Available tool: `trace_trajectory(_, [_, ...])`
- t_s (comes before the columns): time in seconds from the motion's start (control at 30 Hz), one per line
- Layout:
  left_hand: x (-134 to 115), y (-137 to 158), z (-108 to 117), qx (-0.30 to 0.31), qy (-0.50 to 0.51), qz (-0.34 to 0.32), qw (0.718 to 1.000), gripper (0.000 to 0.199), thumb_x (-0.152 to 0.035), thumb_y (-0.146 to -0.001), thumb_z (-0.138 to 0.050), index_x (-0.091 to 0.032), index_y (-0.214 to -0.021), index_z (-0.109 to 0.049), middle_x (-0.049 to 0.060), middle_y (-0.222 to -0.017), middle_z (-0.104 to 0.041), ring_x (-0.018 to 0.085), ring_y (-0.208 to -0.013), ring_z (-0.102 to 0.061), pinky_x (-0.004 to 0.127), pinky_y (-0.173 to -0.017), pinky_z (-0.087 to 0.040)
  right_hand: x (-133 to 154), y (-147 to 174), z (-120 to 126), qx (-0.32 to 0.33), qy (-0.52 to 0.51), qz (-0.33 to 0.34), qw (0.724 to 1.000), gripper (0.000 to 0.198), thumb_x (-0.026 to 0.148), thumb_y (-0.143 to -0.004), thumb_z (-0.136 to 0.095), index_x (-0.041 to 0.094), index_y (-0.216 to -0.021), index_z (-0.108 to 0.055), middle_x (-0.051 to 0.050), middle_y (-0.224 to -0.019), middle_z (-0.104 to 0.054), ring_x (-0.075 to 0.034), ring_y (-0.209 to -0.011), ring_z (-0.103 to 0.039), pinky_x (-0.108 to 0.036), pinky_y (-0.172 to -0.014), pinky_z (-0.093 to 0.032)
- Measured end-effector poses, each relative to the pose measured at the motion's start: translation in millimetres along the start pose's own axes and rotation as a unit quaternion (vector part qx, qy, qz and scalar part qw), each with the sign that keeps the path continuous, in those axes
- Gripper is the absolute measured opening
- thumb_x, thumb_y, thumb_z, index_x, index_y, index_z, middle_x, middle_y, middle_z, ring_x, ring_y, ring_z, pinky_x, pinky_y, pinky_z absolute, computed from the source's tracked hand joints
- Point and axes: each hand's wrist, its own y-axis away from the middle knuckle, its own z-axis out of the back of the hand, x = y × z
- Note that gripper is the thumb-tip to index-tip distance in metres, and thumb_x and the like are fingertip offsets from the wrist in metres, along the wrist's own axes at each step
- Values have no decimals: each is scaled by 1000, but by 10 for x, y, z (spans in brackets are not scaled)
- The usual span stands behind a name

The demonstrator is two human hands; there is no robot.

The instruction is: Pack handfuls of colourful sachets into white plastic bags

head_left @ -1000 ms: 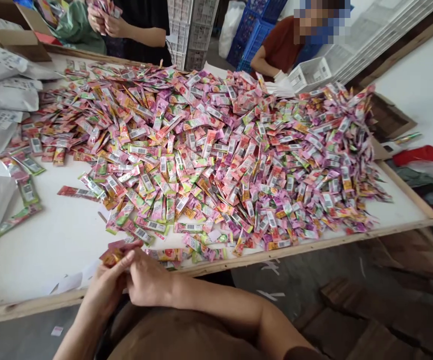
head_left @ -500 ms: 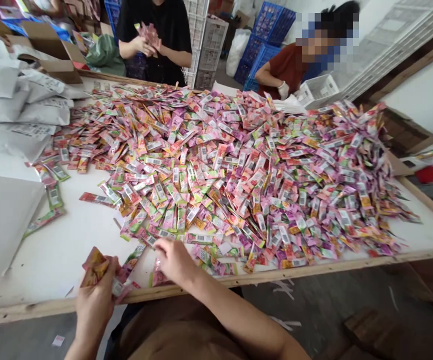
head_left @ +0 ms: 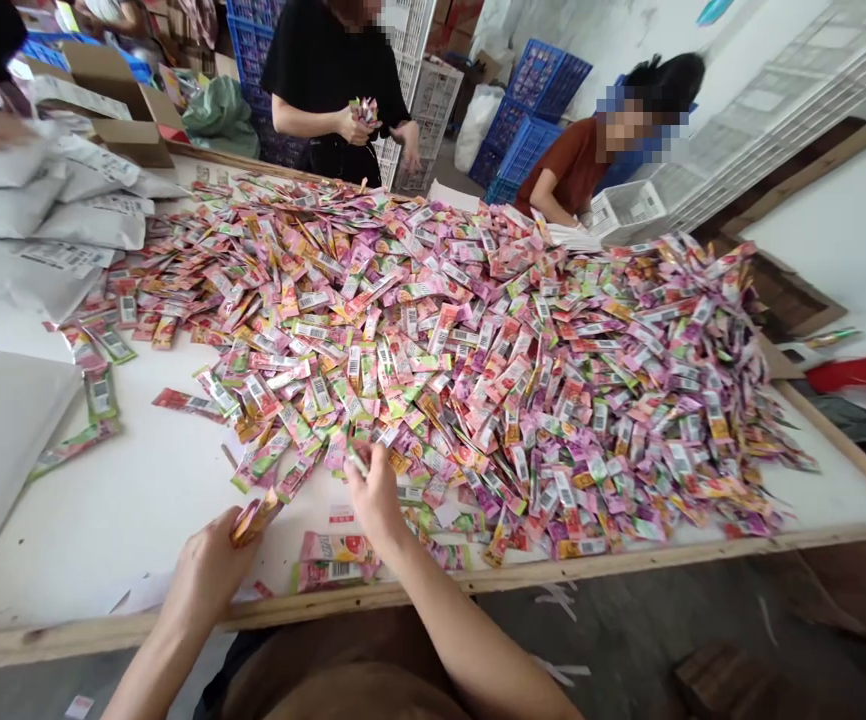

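A wide heap of pink, green, orange and purple stick sachets (head_left: 478, 350) spreads over the white tabletop (head_left: 155, 480). At the near edge, my left hand (head_left: 212, 560) is closed around a few sachets (head_left: 257, 517), an orange and pink end poking out past the fingers. My right hand (head_left: 377, 500) pinches a green and pink sachet (head_left: 356, 455) at the near border of the heap. Below it, close to the wooden rim, lie several loose pink sachets (head_left: 335, 548).
White mailing bags (head_left: 50, 215) are stacked at the left, with an open cardboard box (head_left: 114, 100) behind. Across the table a person in black (head_left: 335, 80) holds sachets. Another person (head_left: 564, 165) bends beside a white basket (head_left: 628, 208). Blue crates (head_left: 530, 115) stand behind.
My right hand has moved up and right to the heap and now pinches a sachet. My left hand has turned its sachets toward the heap. The person in black has lowered one hand.
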Motion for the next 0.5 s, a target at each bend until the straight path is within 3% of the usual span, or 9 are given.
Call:
trace_trajectory(0.07, [-38,39,59,15,158,35,987,23,-44,-71,-68,-23,-76,-61,0,-60,-64,23,-62,-62,30,-59,-44,-23,-188,46,-62,-5,-68,996,25,29,-85,-61,18,-105,-53,-13,-101,-70,-26,-93,-68,-35,-82,-52])
trace_trajectory(0.1, [-91,61,88,26,261,61,963,30,-45,-65,-74,-22,-79,-63,0,-63,-66,23,-64,-64,30,-60,-47,-29,-272,51,-80,3,-98,992,28,30,-81,-65,17,-104,-54,-14,-102,-70,-27,-95,-67,-35,-84,-51])
trace_trajectory(0.17, [-251,103,142,54,438,114,890,43,-41,-55,-85,-20,-88,-66,1,-70,-71,25,-68,-68,32,-63,-53,-35,-389,43,-95,-1,-131,987,35,33,-75,-71,17,-101,-55,-14,-101,-71,-28,-96,-67,-36,-85,-51])
trace_trajectory(0.27, [-526,127,212,94,543,173,816,59,-30,-46,-92,-18,-98,-67,3,-73,-73,26,-64,-70,35,-58,-58,-44,-414,51,-62,-99,-150,982,35,42,-76,-68,19,-97,-55,-9,-90,-71,-24,-81,-67,-33,-73,-52])
trace_trajectory(0.4, [-740,64,221,109,578,184,787,63,-25,-50,-92,-20,-107,-64,5,-77,-74,25,-60,-70,35,-52,-59,-49,-282,194,55,-282,-117,951,32,49,-87,-52,19,-98,-56,-3,-78,-69,-18,-66,-64,-29,-64,-50])
trace_trajectory(0.5, [-782,-23,124,94,580,166,792,64,-26,-54,-90,-22,-112,-63,2,-74,-72,22,-50,-66,33,-44,-55,-54,-209,311,57,-292,-90,950,29,41,-85,-56,19,-103,-58,-3,-87,-71,-19,-74,-66,-29,-71,-52])
